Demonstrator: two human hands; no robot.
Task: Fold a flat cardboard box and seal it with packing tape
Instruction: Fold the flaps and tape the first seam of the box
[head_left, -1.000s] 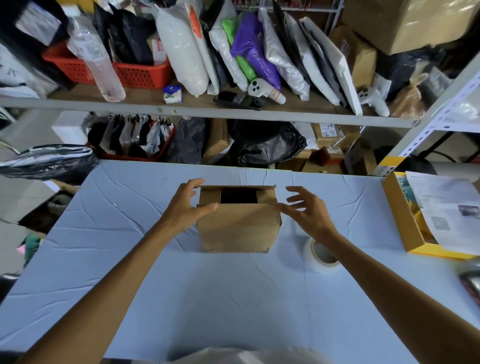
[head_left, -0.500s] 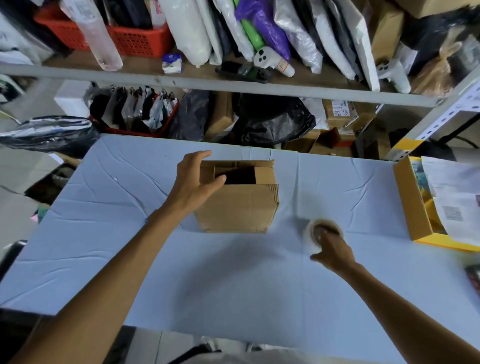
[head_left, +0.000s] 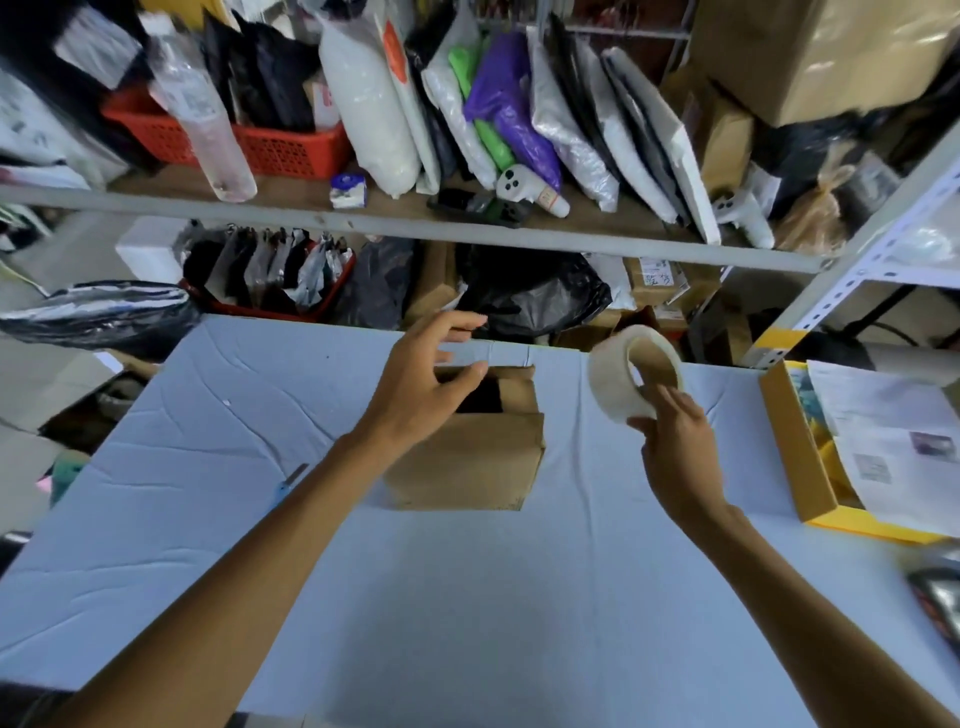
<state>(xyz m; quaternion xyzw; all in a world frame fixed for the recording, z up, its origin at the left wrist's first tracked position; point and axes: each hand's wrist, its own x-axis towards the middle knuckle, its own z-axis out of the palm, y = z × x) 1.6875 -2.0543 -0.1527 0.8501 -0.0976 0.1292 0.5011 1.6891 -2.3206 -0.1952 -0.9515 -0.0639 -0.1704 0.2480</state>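
A small brown cardboard box (head_left: 467, 462) stands on the pale blue table (head_left: 467, 597), its top flaps partly folded with a dark gap showing. My left hand (head_left: 421, 384) hovers over the box's left top edge, fingers spread and holding nothing. My right hand (head_left: 675, 441) holds a roll of whitish packing tape (head_left: 618, 384) lifted in the air, to the right of the box and above the table.
A yellow-edged cardboard tray (head_left: 795, 441) with printed papers lies at the right. A small blue-handled tool (head_left: 288, 483) lies left of my left forearm. Shelves (head_left: 467, 228) crowded with bags, red baskets and boxes stand behind the table's far edge. A dark object (head_left: 935, 603) sits at the right edge.
My right hand went from the box down to the tape roll on the table, gripped it and lifted it up beside the box. My left hand loosened from the box's top corner.
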